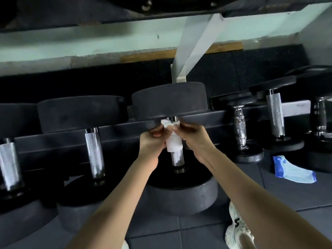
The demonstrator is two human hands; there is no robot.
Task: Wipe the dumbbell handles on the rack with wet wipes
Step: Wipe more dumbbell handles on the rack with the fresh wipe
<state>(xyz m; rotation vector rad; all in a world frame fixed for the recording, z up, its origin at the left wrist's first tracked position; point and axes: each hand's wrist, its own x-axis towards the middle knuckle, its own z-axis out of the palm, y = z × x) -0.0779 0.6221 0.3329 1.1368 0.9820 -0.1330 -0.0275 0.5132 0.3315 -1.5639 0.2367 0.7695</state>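
Note:
A white wet wipe point(172, 141) is wrapped around the upper part of the silver handle point(177, 159) of the middle black dumbbell point(168, 103) on the low rack point(53, 142). My left hand point(152, 141) pinches the wipe from the left. My right hand point(190, 137) pinches it from the right, both close under the dumbbell's far head. The bare lower part of the handle shows below the wipe. Other knurled handles stand to the left point(94, 151) and to the right point(274, 114).
A blue pack of wet wipes point(292, 170) lies on the grey floor mat at the right, beside smaller dumbbells point(240, 130). A white rack leg point(186, 56) rises behind the middle dumbbell. My white shoe point(237, 229) is at the bottom right.

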